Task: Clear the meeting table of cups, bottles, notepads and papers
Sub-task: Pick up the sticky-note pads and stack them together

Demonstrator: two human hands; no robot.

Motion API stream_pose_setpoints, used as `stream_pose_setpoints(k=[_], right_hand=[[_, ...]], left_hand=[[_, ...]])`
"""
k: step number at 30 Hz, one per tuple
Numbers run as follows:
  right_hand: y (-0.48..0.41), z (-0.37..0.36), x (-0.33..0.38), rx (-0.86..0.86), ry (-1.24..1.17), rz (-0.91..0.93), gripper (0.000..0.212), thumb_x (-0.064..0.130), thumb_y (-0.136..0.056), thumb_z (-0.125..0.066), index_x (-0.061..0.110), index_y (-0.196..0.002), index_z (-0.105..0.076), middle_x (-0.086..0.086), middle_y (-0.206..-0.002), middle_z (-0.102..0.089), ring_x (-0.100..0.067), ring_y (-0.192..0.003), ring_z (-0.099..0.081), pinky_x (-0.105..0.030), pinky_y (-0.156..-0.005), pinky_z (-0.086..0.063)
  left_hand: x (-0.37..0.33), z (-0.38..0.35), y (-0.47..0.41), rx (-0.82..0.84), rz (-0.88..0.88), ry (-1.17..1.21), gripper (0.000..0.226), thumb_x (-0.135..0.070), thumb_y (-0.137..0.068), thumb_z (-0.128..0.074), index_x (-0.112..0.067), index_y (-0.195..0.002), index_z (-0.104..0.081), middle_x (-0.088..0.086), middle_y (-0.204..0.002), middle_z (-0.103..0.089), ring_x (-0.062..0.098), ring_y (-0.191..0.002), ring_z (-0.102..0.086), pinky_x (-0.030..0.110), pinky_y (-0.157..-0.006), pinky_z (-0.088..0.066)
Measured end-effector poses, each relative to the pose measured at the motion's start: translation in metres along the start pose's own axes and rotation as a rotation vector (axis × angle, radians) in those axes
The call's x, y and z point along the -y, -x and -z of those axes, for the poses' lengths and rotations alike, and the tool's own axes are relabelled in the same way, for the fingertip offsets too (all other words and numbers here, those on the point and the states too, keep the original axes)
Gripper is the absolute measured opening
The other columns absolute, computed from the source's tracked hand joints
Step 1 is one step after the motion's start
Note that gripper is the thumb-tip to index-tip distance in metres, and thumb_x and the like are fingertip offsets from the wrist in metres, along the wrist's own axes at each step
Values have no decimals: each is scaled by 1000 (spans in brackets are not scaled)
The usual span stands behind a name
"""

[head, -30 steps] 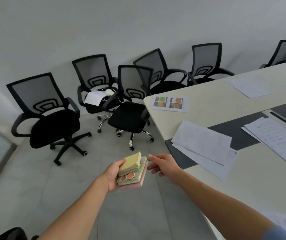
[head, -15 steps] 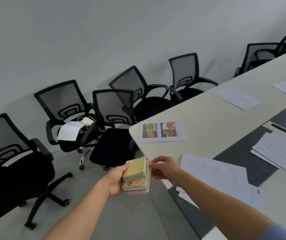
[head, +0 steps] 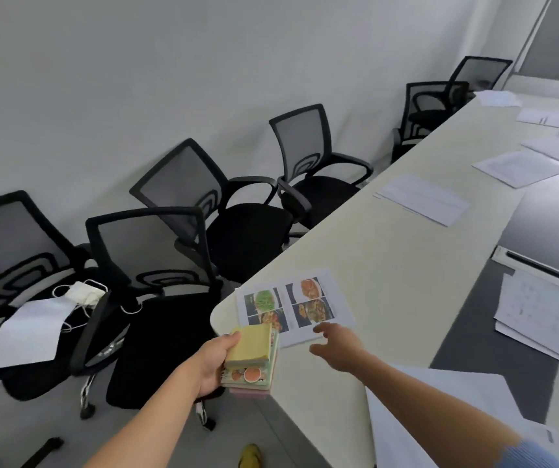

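Note:
My left hand (head: 213, 362) grips a small stack of notepads (head: 252, 358), a yellow pad on top and a fruit-printed one under it, held just off the near corner of the cream meeting table (head: 406, 258). My right hand (head: 337, 346) is open above the table, fingers spread, its fingertips at the near edge of a sheet printed with food photos (head: 295, 304). White papers lie along the table: one pile under my right forearm (head: 440, 410), one at the right edge (head: 548, 315), and others farther back (head: 421, 199).
Several black mesh office chairs (head: 156, 285) crowd the floor left of the table corner. One chair holds a white sheet and a face mask (head: 78, 293). A dark grey strip (head: 494, 332) runs down the table's middle. More chairs (head: 433, 106) stand far along the wall.
My view has moved closer to the table corner. My right hand left the notepad stack, opened and reached forward over the table to the food-photo sheet. The left hand kept the stack.

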State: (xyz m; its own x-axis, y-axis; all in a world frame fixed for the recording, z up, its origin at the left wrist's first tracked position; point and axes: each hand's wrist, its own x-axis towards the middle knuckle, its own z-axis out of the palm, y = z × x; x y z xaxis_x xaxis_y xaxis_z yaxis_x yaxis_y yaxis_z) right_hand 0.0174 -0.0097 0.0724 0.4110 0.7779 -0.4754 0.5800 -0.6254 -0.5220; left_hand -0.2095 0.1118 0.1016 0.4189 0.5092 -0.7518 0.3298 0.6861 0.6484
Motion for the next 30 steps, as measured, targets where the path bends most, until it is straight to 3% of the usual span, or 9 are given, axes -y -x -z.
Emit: stream_pose_setpoints(k=[2, 5, 9, 12, 19, 21, 23, 27, 30], right_hand=[[-39, -12, 9, -15, 164, -5, 64, 42, -93, -58, 27, -150, -34, -7, -154, -36, -28, -138, -40, -38, -109, -38], [-96, -37, 36, 25, 251, -30, 75, 45, -95, -52, 28, -156, -12, -9, -165, 0, -33, -151, -6, -51, -118, -23], [-146, -74, 53, 70, 325, -105, 76, 54, -95, -44, 30, -154, -3, -8, -164, 13, -35, -150, 13, -61, -116, -16], [-155, -82, 43, 41, 428, -113, 74, 56, -96, -40, 33, -153, 1, -9, -164, 15, -34, -150, 16, -58, -115, -16], [-131, -34, -13, 75, 387, -238, 77, 48, -91, -59, 43, -151, -10, 2, -165, 9, -30, -151, 12, -55, -116, -15], [-119, -27, -34, 61, 373, -308, 76, 42, -91, -61, 43, -150, -13, 2, -165, 9, -30, -151, 11, -55, -116, -18], [-107, -23, -50, 45, 368, -346, 75, 30, -92, -61, 42, -150, -14, 3, -165, 10, -30, -151, 10, -54, -114, -25], [-87, -21, -63, 47, 348, -371, 71, 13, -93, -55, 38, -149, -19, 4, -165, 8, -30, -151, 9, -53, -112, -33], [-81, -20, -65, 52, 314, -370, 68, 12, -94, -52, 38, -149, -21, 5, -165, 6, -27, -152, 8, -54, -112, -31]], left_hand=[[-20, 21, -34, 30, 19, -29, 41, -30, -104, -40, -1, -127, -57, 22, -112, -68, 33, -90, -65, 40, -81, -52], [-48, 58, -84, 69, 61, -64, 40, -30, -103, -41, -2, -127, -56, 25, -122, -64, 34, -95, -65, 41, -82, -52], [-76, 93, -138, 104, 107, -105, 36, -30, -103, -43, -4, -124, -58, 25, -122, -64, 35, -95, -65, 43, -83, -52], [-95, 100, -174, 138, 128, -143, 33, -28, -103, -44, -5, -122, -58, 26, -121, -64, 35, -96, -65, 46, -88, -51], [-119, 62, -228, 221, 127, -343, 21, -25, -101, -49, -14, -116, -59, 11, -109, -71, 32, -106, -65, 50, -101, -46], [-126, 41, -230, 231, 123, -409, 10, -26, -101, -50, -21, -109, -55, 4, -109, -68, 29, -103, -64, 40, -93, -47], [-127, 24, -240, 223, 99, -476, 15, -27, -101, -49, -26, -115, -48, 2, -115, -64, 27, -105, -62, 37, -83, -46], [-118, -6, -255, 274, 30, -602, 36, -23, -99, -53, -16, -134, -51, 7, -127, -61, 28, -110, -62, 39, -88, -51], [-106, -24, -262, 260, -13, -710, 37, -13, -96, -57, -3, -132, -52, 16, -130, -58, 31, -112, -58, 38, -96, -48]])
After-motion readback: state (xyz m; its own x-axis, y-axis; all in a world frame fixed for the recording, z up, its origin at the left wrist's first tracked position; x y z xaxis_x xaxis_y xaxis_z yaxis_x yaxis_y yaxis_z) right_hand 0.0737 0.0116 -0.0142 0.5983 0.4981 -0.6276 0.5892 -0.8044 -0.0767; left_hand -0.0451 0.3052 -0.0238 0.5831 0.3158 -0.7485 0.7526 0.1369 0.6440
